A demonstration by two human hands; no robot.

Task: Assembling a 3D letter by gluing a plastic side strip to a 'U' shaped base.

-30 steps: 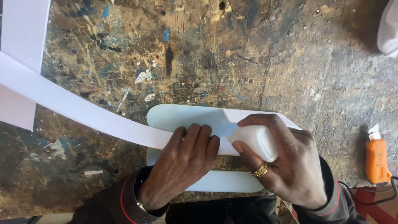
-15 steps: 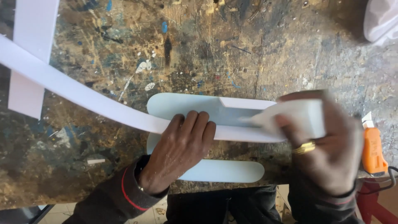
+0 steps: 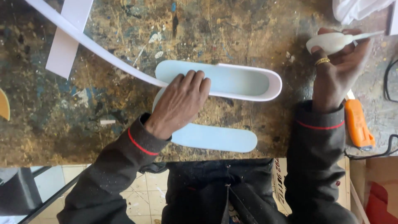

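Worn wooden workbench [image 3: 124, 120], stained with old paint and glue; tiled floor shows below its near edge. Off to the right lie an orange utility knife [image 3: 359, 124] and a black cable [image 3: 387, 83]; a loose white strip offcut [image 3: 68, 37] sits top left.

We see two pale blue sole-shaped foam pieces [image 3: 215, 139], one overlapping the other. A long white strip [image 3: 95, 45] runs in from the upper left and is bent around the rounded end of the upper piece, standing on edge against its rim.

Left hand [image 3: 180, 103] lies flat on the upper piece, fingers together and extended, fingertips pressing the strip against the edge where it meets the sole. Right hand [image 3: 338, 70] is lifted well clear to the right, fingers curled around a small white squeeze bottle [image 3: 333, 41] with its nozzle pointing away.

We judge the step as edging: wrapping and bonding the strip round the sole, with the far side and toe apparently seated. The near side looks unattached. The next move likely calls for steady pressure along the loose run, keeping the strip upright and flush.
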